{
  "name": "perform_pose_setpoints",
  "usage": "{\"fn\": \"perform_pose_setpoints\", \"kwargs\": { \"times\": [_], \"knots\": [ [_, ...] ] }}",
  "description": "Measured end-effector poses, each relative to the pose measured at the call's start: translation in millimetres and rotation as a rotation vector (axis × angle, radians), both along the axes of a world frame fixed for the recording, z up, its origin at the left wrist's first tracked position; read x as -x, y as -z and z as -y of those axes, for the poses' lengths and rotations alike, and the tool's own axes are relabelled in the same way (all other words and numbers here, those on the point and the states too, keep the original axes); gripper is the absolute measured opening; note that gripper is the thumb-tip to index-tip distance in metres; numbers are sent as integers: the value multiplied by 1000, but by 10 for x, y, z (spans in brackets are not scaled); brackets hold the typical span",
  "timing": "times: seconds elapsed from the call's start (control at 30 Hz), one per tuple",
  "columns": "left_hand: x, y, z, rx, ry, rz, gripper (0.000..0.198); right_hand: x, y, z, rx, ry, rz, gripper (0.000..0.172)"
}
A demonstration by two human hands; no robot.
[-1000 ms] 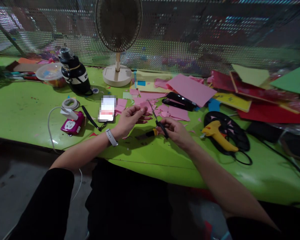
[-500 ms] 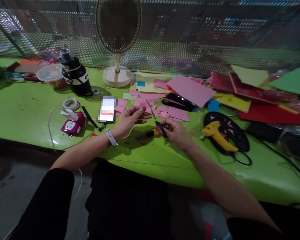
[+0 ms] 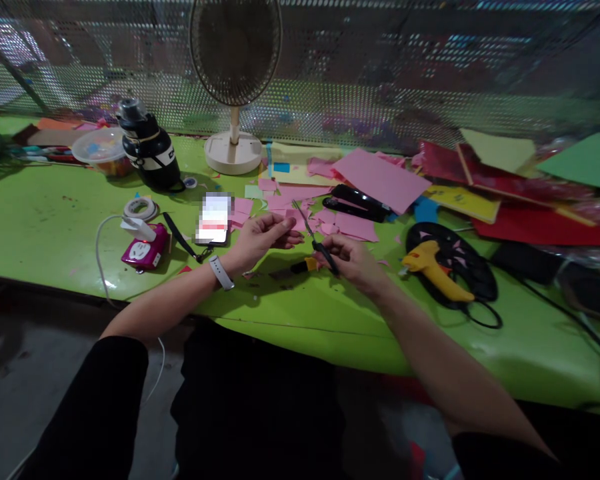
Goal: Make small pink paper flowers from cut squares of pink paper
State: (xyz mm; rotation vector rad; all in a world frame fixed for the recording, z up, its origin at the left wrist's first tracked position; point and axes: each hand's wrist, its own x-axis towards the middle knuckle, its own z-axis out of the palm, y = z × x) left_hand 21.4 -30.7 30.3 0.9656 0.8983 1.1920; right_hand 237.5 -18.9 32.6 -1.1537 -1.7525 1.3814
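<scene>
My right hand (image 3: 356, 265) grips a pair of scissors (image 3: 326, 258) by the black handles, the blades pointing up and away from me. Left of the blades, my left hand (image 3: 263, 241) has thumb and forefinger pinched together. Whatever may be between those fingertips is too small to make out against the pink paper behind. Pink paper scraps (image 3: 347, 225) lie scattered just beyond both hands. Beneath the hands, a cutter with a yellow-and-black handle (image 3: 303, 266) rests on the green table (image 3: 280, 307).
To the right lies a yellow glue gun (image 3: 437, 273) on a black pad. A black stapler (image 3: 357, 203) sits among the paper. Left are a phone (image 3: 214, 220), a purple power adapter (image 3: 145, 250), a tape roll (image 3: 140, 208) and a bottle (image 3: 150, 150). A fan (image 3: 234, 153) stands behind.
My left hand has shifted slightly right, closer to the scissors. The scissors have tilted a little, with my right hand still around the handles.
</scene>
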Motion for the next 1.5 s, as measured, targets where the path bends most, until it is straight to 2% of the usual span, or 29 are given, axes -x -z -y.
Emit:
{"fn": "perform_pose_setpoints", "kwargs": {
  "times": [0.27,0.43,0.63,0.83,1.13,1.5],
  "knots": [
    [36,38,-11,2,-3,-26,32,-21,23,-1,20,13,-5,43],
    [46,59,-48,-9,-53,-20,26,-3,-14,13,24,11,-6,46],
    [47,37,-50,-36,19,-11,25,-21,-6,-26,31,-7,0,43],
    [71,16,-53,-12,36,-42,26,-55,20,-56,35,-23,-24,45],
    [101,88,-105,-48,46,-4,26,-56,17,-28,20,-10,-7,46],
    [115,61,-110,-38,-8,-124,20,-56,49,-32,25,3,5,48]
  ]
}}
